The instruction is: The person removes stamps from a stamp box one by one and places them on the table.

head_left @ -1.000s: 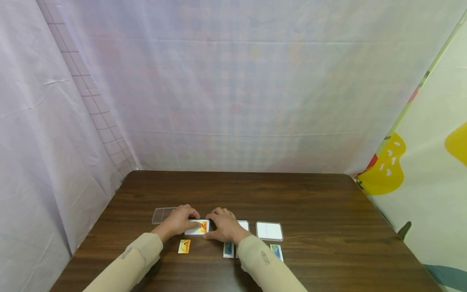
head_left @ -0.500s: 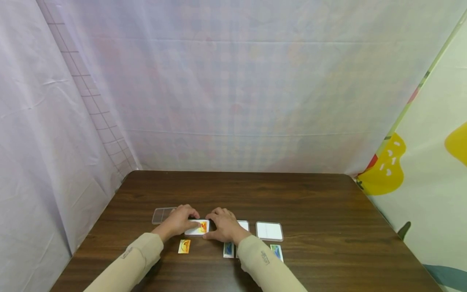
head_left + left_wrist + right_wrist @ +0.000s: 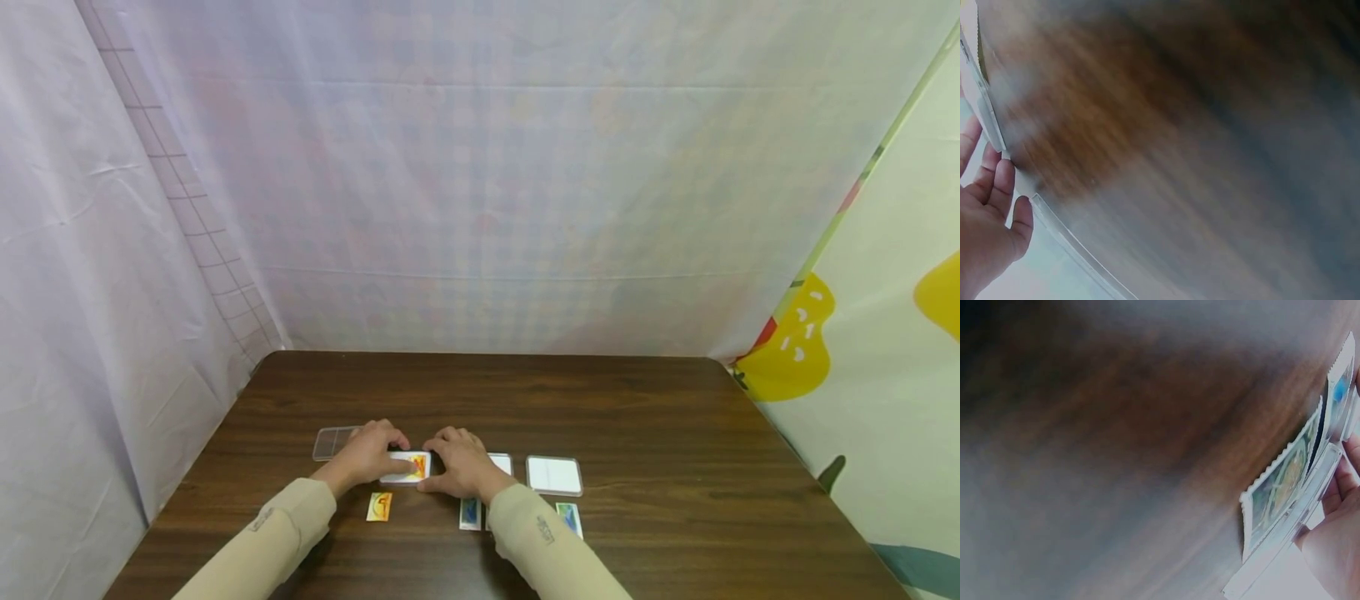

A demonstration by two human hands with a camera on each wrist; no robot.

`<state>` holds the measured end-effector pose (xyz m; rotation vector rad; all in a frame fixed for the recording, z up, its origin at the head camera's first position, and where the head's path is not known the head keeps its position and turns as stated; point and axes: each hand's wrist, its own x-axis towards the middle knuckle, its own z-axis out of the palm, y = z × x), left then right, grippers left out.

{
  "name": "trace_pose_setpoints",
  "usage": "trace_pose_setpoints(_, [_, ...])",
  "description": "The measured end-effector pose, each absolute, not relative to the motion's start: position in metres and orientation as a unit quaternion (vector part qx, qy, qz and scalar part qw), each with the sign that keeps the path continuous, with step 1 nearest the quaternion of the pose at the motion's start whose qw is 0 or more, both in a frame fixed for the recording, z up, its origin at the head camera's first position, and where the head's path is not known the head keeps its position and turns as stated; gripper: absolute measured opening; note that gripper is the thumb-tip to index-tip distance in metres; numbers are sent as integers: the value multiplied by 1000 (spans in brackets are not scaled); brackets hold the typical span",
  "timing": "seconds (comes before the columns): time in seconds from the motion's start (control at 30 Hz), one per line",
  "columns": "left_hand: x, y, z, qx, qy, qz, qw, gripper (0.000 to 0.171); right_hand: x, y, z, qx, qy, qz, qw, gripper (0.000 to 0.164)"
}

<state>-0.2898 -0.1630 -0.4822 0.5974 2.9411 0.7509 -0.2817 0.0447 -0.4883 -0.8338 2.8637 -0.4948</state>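
Both hands are at a small clear plastic case (image 3: 396,478) with a white insert, flat on the table. Inside its right part lies an orange and yellow stamp (image 3: 421,468). My left hand (image 3: 370,452) grips the case from the left, thumb laid over the stamp and fingers at the far edge. From the right, my right hand (image 3: 460,462) holds the case's end between thumb and fingers. In the left wrist view, fingers (image 3: 1002,184) touch the case's clear edge. Another orange stamp (image 3: 378,507) lies in front of the case.
A clear lid (image 3: 330,444) lies left, partly behind the left hand. Right of the hands are a partly covered white-backed case (image 3: 501,462) and another case (image 3: 553,475). In front lie a blue stamp (image 3: 469,514) and a blue-green stamp (image 3: 568,517); the right sleeve covers part of this row.
The left thumb has shifted very slightly to the right over the stamp. Everything else stays in place.
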Motion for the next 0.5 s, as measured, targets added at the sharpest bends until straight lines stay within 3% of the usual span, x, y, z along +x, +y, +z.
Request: trace_pose_setpoints(0.5, [-289,-162,-482,185,952,242,28,20,-282,45,-489,-281,944,-163,55,64])
